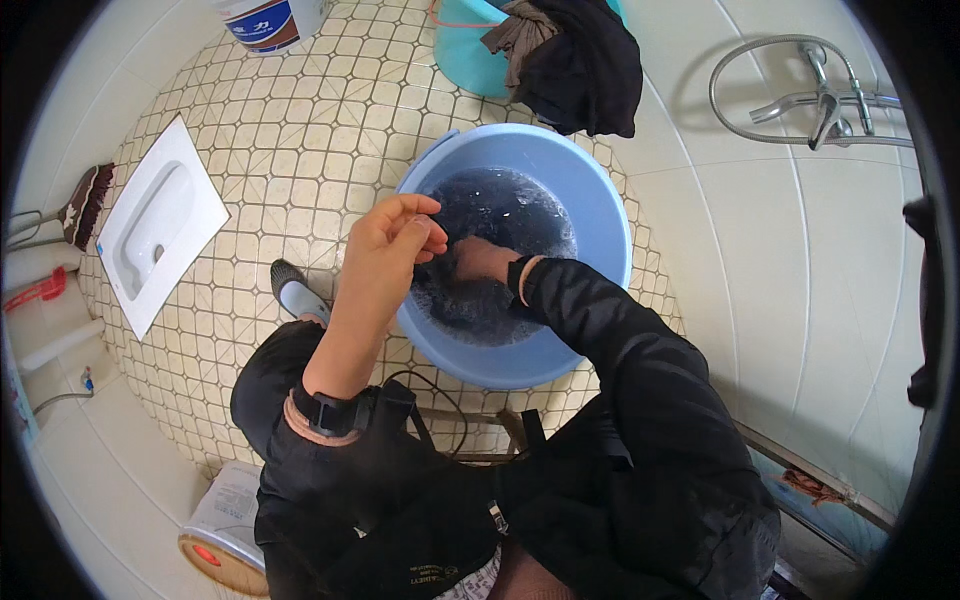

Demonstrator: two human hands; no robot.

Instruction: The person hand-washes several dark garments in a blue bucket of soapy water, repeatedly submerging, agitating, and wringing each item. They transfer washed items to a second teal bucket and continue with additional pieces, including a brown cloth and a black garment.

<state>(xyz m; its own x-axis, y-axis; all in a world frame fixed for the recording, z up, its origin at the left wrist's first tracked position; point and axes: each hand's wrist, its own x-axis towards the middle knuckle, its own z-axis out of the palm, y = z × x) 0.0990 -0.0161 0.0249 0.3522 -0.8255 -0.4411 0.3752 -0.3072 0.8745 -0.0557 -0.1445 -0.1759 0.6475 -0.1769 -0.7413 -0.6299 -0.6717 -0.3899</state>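
A large light-blue tub [600, 200] stands in front of me, holding dark, sudsy water and soaked dark cloth [480, 315]. My right hand [482, 262] reaches down into it, its fingers hidden in the dark water and fabric. Above the tub's left side is my left hand [402, 228], closed, with the fingers curled and the thumb pressed toward them. Whatever it grips, if anything, blends into the dark water behind.
Behind the tub, a turquoise tub [462, 62] has dark clothes [585, 70] draped over its rim. A shower tap [825, 105] with a hose juts from the right wall. At left are a squat toilet [160, 228] and a broom [85, 205]. A white bucket [270, 22] stands far back.
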